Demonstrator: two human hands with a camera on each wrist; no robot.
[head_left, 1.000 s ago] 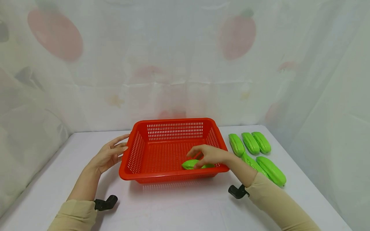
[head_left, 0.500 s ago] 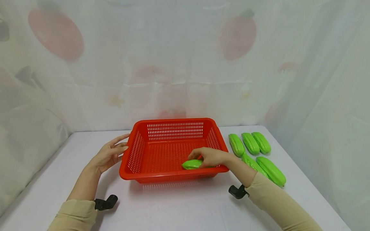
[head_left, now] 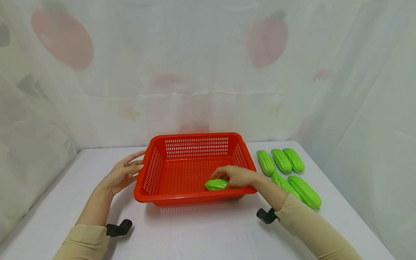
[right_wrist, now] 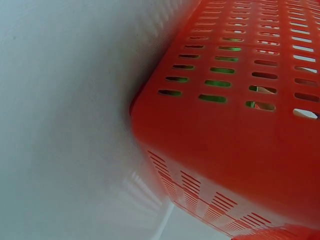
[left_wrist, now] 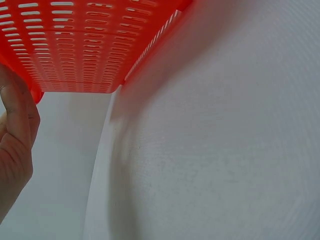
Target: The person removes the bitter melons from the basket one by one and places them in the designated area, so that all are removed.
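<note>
A red plastic basket (head_left: 191,198) with slotted walls stands in mid-table. My left hand (head_left: 121,173) is at its left side, fingers lightly spread and fingertips right at the rim. In the left wrist view that hand (left_wrist: 17,125) shows at the left edge, beside the slotted wall. My right hand (head_left: 235,176) reaches over the near right corner into the basket. Its curled fingers hold a green, ridged, gourd-shaped piece (head_left: 215,185) near the floor; the thumb and the piece's right end are hidden. Green shows through the slots in the right wrist view.
To the basket's right lie several more green gourd-shaped pieces (head_left: 282,161), one long one (head_left: 304,192) nearest the front. A white sheet with faded fruit prints hangs behind the white table (head_left: 195,231). Small black wrist cameras (head_left: 119,228) sit on both forearms.
My right hand has lowered and shifted slightly right over the green piece, its thumb going out of sight behind it. The left hand and the basket have stayed put.
</note>
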